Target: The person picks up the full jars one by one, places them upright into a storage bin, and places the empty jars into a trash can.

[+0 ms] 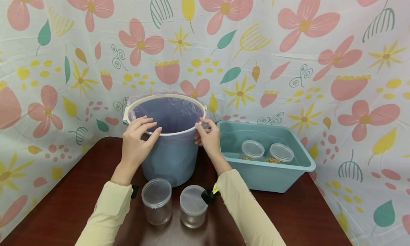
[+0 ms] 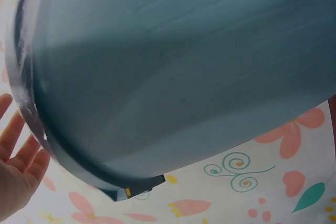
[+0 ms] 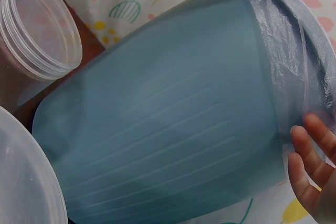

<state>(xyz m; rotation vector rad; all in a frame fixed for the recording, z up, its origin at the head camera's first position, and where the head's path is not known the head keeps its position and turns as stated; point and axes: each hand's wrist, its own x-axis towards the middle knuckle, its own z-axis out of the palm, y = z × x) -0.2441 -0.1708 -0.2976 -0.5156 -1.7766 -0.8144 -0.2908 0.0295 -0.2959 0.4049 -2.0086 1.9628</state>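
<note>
A blue trash bin (image 1: pixel 169 160) stands upright with a thin purple plastic bag (image 3: pixel 289 72) lining it and folded over its top edge. A white ring (image 1: pixel 166 134) sits around the bin's mouth over the bag. My left hand (image 1: pixel 137 137) is at the ring's front left, fingers loosely extended over the opening and thumb near the front rim. On the right side, my right hand (image 1: pixel 208 135) pinches the ring's edge, thumb on top and other fingers outside by the bag's overhang. A blue clip (image 2: pixel 139 188) juts from the bin's side below the rim.
Two clear lidded jars (image 1: pixel 157 201) (image 1: pixel 193 207) stand before the bin, close under my wrists. To the right, a teal basin (image 1: pixel 269 174) holds two lidded tubs (image 1: pixel 253 148) with small yellowish pieces. A flowered cloth (image 1: pixel 272 78) hangs behind the dark wooden table (image 1: pixel 77 203).
</note>
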